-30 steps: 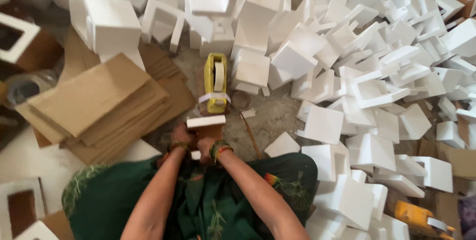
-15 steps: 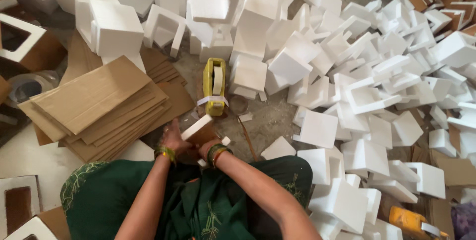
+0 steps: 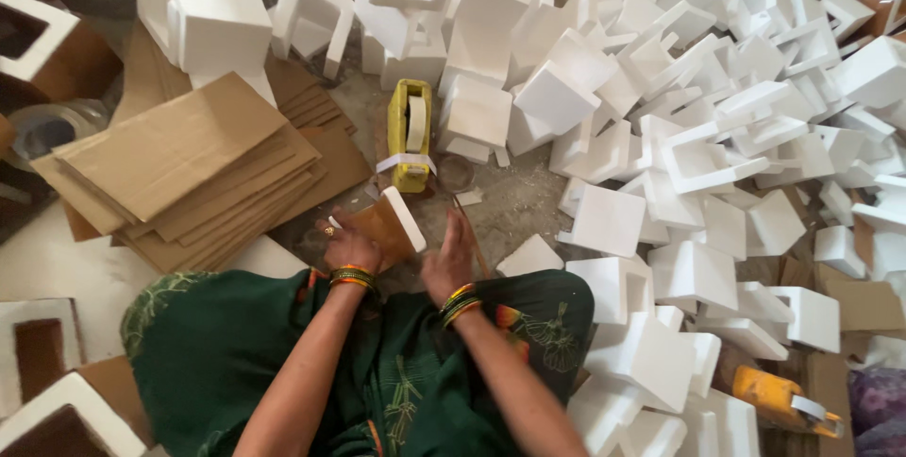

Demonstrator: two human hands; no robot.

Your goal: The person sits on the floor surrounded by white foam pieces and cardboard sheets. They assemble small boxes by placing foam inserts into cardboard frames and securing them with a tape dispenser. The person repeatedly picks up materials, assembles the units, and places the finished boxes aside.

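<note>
Foam-edged cardboard piece (image 3: 392, 226) is now tilting upright in my left hand's (image 3: 351, 247) grasp, just below the tape dispenser (image 3: 410, 134), while my right hand (image 3: 450, 259) is lying released beside it.

Packing workshop: heaped foam blocks (image 3: 604, 221), stacked cardboard sheets (image 3: 189, 169).

left hand (image 3: 351, 247) gripping, right hand (image 3: 451, 259) open

**Floor around the tape dispenser**

We see a dusty concrete floor (image 3: 514, 207). On it stands a yellow tape dispenser (image 3: 410, 134); left of it lies a stack of cardboard sheets (image 3: 189, 174), right of it a heap of white foam blocks (image 3: 698, 145).
</note>
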